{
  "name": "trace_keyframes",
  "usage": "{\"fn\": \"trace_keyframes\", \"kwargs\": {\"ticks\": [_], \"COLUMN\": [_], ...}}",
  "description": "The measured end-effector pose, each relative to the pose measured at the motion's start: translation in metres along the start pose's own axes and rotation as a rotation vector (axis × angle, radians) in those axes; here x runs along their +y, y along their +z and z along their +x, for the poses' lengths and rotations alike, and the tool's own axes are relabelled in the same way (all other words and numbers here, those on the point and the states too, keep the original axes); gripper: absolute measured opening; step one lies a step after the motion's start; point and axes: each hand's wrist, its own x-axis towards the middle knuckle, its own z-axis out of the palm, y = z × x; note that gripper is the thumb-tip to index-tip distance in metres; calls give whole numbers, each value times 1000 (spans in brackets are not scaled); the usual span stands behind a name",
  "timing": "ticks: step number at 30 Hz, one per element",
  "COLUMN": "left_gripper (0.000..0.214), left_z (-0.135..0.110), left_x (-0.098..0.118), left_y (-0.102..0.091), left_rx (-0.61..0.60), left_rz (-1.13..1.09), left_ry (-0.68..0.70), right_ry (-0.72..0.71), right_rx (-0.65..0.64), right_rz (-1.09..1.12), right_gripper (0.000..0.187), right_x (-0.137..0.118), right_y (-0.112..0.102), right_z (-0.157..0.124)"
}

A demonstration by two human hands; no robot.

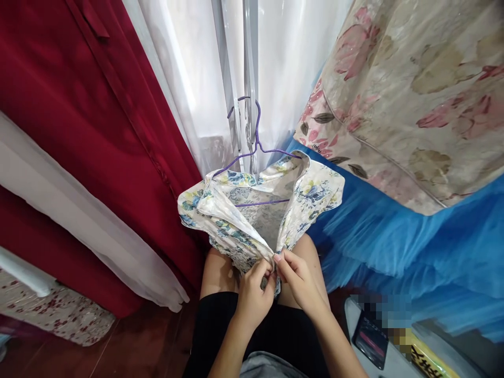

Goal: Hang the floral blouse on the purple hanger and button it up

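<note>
A white floral blouse (315, 191) with blue and yellow flowers hangs on a purple wire hanger (258, 126) over my knees. Its front is parted at the neck, and the two edges meet low down where my hands are. My left hand (255, 289) pinches the front edge with its fingers closed on the fabric. Right beside it, my right hand (297, 275) grips the opposite edge between thumb and forefinger. The fingertips of both hands nearly touch. Whatever fastener may lie between them is hidden. The lower part of the blouse drops between my legs, mostly out of sight.
Red cloth (129, 157) and a pale drape (79, 220) hang at left. White curtains (177, 68) and grey straps stand behind the hanger. Floral fabric (394, 105) and blue tulle (378, 236) hang at right. A phone (370, 338) and yellow packet (429, 357) lie lower right.
</note>
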Motion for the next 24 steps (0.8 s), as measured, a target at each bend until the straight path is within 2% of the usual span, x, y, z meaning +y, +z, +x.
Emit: {"fn": "trace_keyframes", "kwargs": {"ticks": [5, 7, 10, 13, 17, 20, 22, 24], "left_gripper": [14, 14, 16, 17, 19, 19, 13, 11], "left_z": [4, 8, 17, 25, 24, 17, 18, 30], "left_x": [2, 2, 1, 1, 2, -3, -6, -4], "left_y": [0, -1, -8, -20, -35, -36, -38, -46], "left_rx": [-7, -12, -17, -32, -95, -152, -188, -171], "left_rz": [2, 27, 103, 235, 412, 445, 390, 298], "left_ry": [-47, -66, -67, -36, 32, 31, 22, 53], "right_ry": [197, 214, 112, -20, -167, -215, -238, -269], "right_rx": [21, 28, 18, -2, -30, -59, -58, -39], "right_rz": [307, 380, 411, 374, 380, 332, 258, 209], "right_gripper": [41, 35, 31, 32, 30, 31, 31, 29], "right_x": [-8, -19, -50, -94, -146, -157, -153, -145], "right_y": [1, 0, -1, 3, 10, 12, 14, 15], "right_z": [5, 17, 47, 83, 117, 122, 118, 111]}}
